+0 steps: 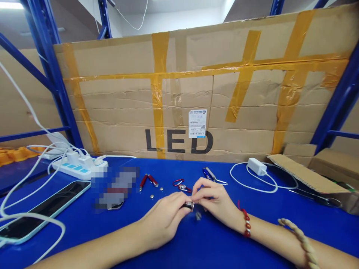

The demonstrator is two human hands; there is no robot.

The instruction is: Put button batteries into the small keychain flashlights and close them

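My left hand (168, 215) is closed around a small black cylinder (187, 205) with a shiny metal rim, much of it hidden by the fingers. My right hand (214, 201) is pinched at the rim end of that cylinder, and what its fingertips hold is too small to make out. Just below the fingertips is a small blurred greyish thing (198, 216). Beyond my hands lie a red tube (143, 183), another red tube (153, 181), two small silver discs (152, 196), and a red carabiner (178, 182) beside a second red clip with silver parts (184, 188).
Blue and silver tubes (208, 173) with a clip lie farther back. A white charger (257, 166) with its cable is at right, near an open cardboard box (331, 175). At left are a phone (42, 211), a power strip (77, 170) and loose white cables. A large carton (126, 112) stands behind.
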